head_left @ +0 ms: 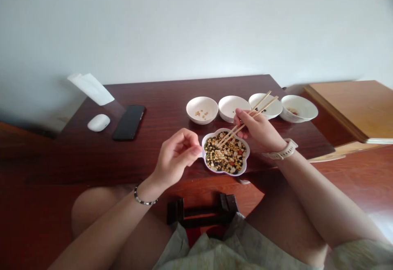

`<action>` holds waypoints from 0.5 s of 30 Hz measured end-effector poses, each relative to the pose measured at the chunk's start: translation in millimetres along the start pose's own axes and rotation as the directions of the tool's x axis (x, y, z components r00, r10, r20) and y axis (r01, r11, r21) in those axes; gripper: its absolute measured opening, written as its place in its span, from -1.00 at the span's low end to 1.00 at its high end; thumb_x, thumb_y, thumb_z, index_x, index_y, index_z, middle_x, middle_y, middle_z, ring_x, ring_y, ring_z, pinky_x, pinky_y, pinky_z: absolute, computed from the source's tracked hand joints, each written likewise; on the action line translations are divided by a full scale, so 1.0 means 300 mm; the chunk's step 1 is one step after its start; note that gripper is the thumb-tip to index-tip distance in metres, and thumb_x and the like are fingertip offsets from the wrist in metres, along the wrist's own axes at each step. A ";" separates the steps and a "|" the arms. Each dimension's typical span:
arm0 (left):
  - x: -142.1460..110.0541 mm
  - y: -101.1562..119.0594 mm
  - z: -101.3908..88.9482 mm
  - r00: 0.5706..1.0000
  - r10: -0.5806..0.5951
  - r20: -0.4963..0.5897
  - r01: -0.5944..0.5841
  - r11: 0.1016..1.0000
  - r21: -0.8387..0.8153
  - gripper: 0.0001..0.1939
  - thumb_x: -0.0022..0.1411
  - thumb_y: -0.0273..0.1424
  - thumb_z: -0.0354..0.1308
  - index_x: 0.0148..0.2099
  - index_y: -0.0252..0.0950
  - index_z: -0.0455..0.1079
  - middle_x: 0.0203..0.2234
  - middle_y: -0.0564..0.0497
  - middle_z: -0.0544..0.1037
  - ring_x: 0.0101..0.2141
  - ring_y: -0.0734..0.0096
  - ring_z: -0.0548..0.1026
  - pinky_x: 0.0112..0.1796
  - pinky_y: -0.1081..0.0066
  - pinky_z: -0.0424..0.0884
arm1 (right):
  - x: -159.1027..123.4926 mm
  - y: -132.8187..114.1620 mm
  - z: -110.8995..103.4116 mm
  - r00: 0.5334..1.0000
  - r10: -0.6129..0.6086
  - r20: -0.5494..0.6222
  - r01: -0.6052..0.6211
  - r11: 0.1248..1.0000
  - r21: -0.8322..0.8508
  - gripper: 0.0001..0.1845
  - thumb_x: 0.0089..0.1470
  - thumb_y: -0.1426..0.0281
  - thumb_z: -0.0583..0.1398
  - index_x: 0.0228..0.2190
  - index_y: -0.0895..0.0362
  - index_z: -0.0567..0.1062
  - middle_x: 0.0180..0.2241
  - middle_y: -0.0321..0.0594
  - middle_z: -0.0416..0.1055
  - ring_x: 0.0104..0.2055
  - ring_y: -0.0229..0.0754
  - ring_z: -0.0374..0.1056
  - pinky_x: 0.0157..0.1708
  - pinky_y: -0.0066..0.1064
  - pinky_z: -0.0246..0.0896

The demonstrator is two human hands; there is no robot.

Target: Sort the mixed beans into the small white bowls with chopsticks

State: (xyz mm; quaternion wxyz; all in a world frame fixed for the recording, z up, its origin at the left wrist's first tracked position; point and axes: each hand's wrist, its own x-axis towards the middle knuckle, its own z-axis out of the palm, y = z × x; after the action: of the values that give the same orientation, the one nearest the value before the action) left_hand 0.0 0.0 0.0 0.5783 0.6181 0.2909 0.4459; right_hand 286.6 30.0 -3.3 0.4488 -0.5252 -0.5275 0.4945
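Observation:
A flower-shaped white dish full of mixed beans and seeds sits at the table's front edge. My left hand pinches the short handle on the dish's left side. In my right hand is a pair of wooden chopsticks, held closed in the fingers, their tips down among the beans. Behind stand white bowls in a row: the left bowl has several yellow beans, the second bowl is partly behind my right hand, the third bowl holds dark beans, and the right bowl holds pale and reddish pieces.
On the left of the dark wooden table lie a black phone, a white rounded case and a white tissue pack. A lighter wooden surface stands at the right. The wall rises behind the bowls.

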 end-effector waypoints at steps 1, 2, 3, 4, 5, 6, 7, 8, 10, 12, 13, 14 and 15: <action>0.013 -0.011 -0.024 0.999 -0.020 -0.031 0.021 0.999 0.039 -0.59 0.41 -0.03 0.36 -0.20 -0.21 0.31 -0.52 0.16 0.35 -0.57 0.56 0.25 -0.54 0.47 0.21 | 0.001 0.002 -0.001 1.000 0.001 -0.004 -0.001 1.000 0.008 -0.39 0.36 -0.17 0.23 -0.43 0.09 0.45 -0.63 -0.26 0.41 -0.62 -0.31 0.25 -0.63 -0.48 0.12; 0.025 -0.020 -0.045 0.998 -0.023 -0.056 0.028 0.997 0.076 -0.61 0.43 -0.03 0.33 -0.18 -0.21 0.33 -0.53 0.17 0.34 -0.57 0.55 0.24 -0.53 0.47 0.23 | 0.001 0.003 -0.002 1.000 0.003 -0.007 -0.003 1.000 0.022 -0.40 0.36 -0.16 0.24 -0.43 0.09 0.45 -0.63 -0.26 0.40 -0.63 -0.31 0.25 -0.63 -0.48 0.11; 0.034 -0.027 -0.063 0.997 -0.020 -0.079 0.029 0.994 0.110 -0.64 0.45 -0.05 0.31 -0.16 -0.22 0.35 -0.55 0.18 0.32 -0.57 0.54 0.24 -0.52 0.47 0.25 | 0.002 0.004 -0.003 1.000 0.006 -0.009 -0.006 0.999 0.038 -0.40 0.36 -0.16 0.24 -0.43 0.09 0.44 -0.62 -0.27 0.40 -0.63 -0.32 0.25 -0.63 -0.48 0.10; 0.041 -0.032 -0.077 0.994 -0.012 -0.106 0.027 0.988 0.149 -0.66 0.47 -0.08 0.30 -0.15 -0.22 0.37 -0.55 0.18 0.31 -0.56 0.53 0.25 -0.51 0.47 0.26 | 0.002 0.004 -0.004 1.000 0.007 -0.011 -0.006 0.999 0.052 -0.40 0.36 -0.16 0.25 -0.43 0.09 0.44 -0.62 -0.27 0.39 -0.63 -0.32 0.25 -0.63 -0.48 0.09; 0.046 -0.038 -0.087 0.992 -0.006 -0.128 0.033 0.978 0.205 -0.69 0.50 -0.09 0.25 -0.12 -0.24 0.40 -0.54 0.17 0.32 -0.54 0.51 0.28 -0.48 0.47 0.28 | 0.002 0.003 -0.005 1.000 0.004 -0.014 -0.003 0.998 0.061 -0.40 0.36 -0.15 0.25 -0.43 0.09 0.44 -0.62 -0.27 0.39 -0.62 -0.32 0.24 -0.63 -0.48 0.08; 0.049 -0.043 -0.094 0.989 -0.005 -0.145 0.045 0.960 0.277 -0.69 0.54 -0.10 0.19 -0.10 -0.25 0.44 -0.53 0.15 0.34 -0.51 0.48 0.33 -0.44 0.45 0.32 | 0.001 0.002 -0.005 1.000 -0.003 -0.017 0.005 0.998 0.064 -0.41 0.36 -0.15 0.25 -0.43 0.09 0.43 -0.62 -0.27 0.39 -0.62 -0.32 0.24 -0.63 -0.48 0.07; 0.050 -0.049 -0.098 0.988 -0.009 -0.155 0.064 0.933 0.354 -0.68 0.57 -0.11 0.14 -0.07 -0.26 0.47 -0.49 0.11 0.38 -0.45 0.44 0.39 -0.37 0.43 0.37 | 0.000 0.000 -0.006 1.000 -0.014 -0.015 0.015 0.998 0.062 -0.41 0.37 -0.15 0.24 -0.42 0.09 0.44 -0.62 -0.27 0.39 -0.62 -0.32 0.23 -0.62 -0.48 0.07; 0.049 -0.055 -0.099 0.987 -0.017 -0.160 0.085 0.900 0.428 -0.67 0.59 -0.12 0.10 -0.05 -0.27 0.50 -0.45 0.07 0.44 -0.38 0.40 0.45 -0.30 0.41 0.41 | -0.002 -0.003 -0.006 1.000 -0.026 -0.015 0.027 0.998 0.058 -0.41 0.38 -0.15 0.24 -0.42 0.09 0.44 -0.62 -0.27 0.39 -0.62 -0.32 0.23 -0.62 -0.48 0.07; 0.046 -0.065 -0.096 0.988 -0.052 -0.144 0.123 0.830 0.544 -0.67 0.61 -0.14 0.05 0.00 -0.27 0.50 -0.31 0.01 0.56 -0.24 0.33 0.54 -0.16 0.38 0.45 | -0.007 -0.012 -0.010 0.999 -0.040 -0.020 0.041 0.998 0.046 -0.40 0.38 -0.15 0.23 -0.42 0.09 0.44 -0.62 -0.27 0.39 -0.62 -0.32 0.23 -0.61 -0.47 0.08; 0.040 -0.071 -0.089 0.992 -0.099 -0.078 0.126 0.763 0.634 -0.68 0.63 -0.17 0.01 0.07 -0.26 0.47 -0.22 -0.01 0.61 -0.20 0.33 0.56 -0.13 0.37 0.42 | -0.011 -0.024 -0.017 0.998 -0.051 -0.044 0.052 0.998 0.036 -0.40 0.37 -0.16 0.23 -0.43 0.08 0.43 -0.62 -0.27 0.38 -0.62 -0.31 0.23 -0.61 -0.47 0.08; 0.038 -0.071 -0.085 0.992 -0.120 -0.035 0.111 0.725 0.680 -0.69 0.64 -0.18 0.00 0.09 -0.26 0.46 -0.22 -0.01 0.62 -0.23 0.33 0.56 -0.15 0.36 0.40 | -0.013 -0.029 -0.023 0.996 -0.062 -0.064 0.064 0.997 0.035 -0.40 0.37 -0.16 0.23 -0.43 0.08 0.43 -0.62 -0.28 0.37 -0.61 -0.31 0.23 -0.62 -0.46 0.07; 0.036 -0.070 -0.081 0.990 -0.139 0.009 0.089 0.685 0.723 -0.69 0.64 -0.19 -0.02 0.08 -0.26 0.46 -0.25 0.01 0.62 -0.27 0.34 0.55 -0.18 0.36 0.37 | -0.015 -0.033 -0.030 0.994 -0.077 -0.083 0.080 0.996 0.037 -0.40 0.37 -0.16 0.23 -0.43 0.08 0.42 -0.61 -0.28 0.36 -0.61 -0.31 0.23 -0.62 -0.46 0.06; 0.035 -0.069 -0.078 0.987 -0.155 0.049 0.065 0.648 0.759 -0.69 0.64 -0.20 -0.03 0.04 -0.26 0.46 -0.30 0.02 0.61 -0.31 0.34 0.53 -0.21 0.36 0.33 | -0.015 -0.036 -0.038 0.990 -0.095 -0.101 0.100 0.994 0.041 -0.41 0.37 -0.15 0.24 -0.42 0.08 0.42 -0.60 -0.29 0.35 -0.61 -0.31 0.23 -0.62 -0.46 0.05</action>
State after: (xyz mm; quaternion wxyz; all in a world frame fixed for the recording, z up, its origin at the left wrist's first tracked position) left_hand -12.9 23.2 -19.4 0.3103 0.8069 0.4546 0.2144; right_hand 296.8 26.5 8.9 0.5101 -0.5122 -0.5180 0.4573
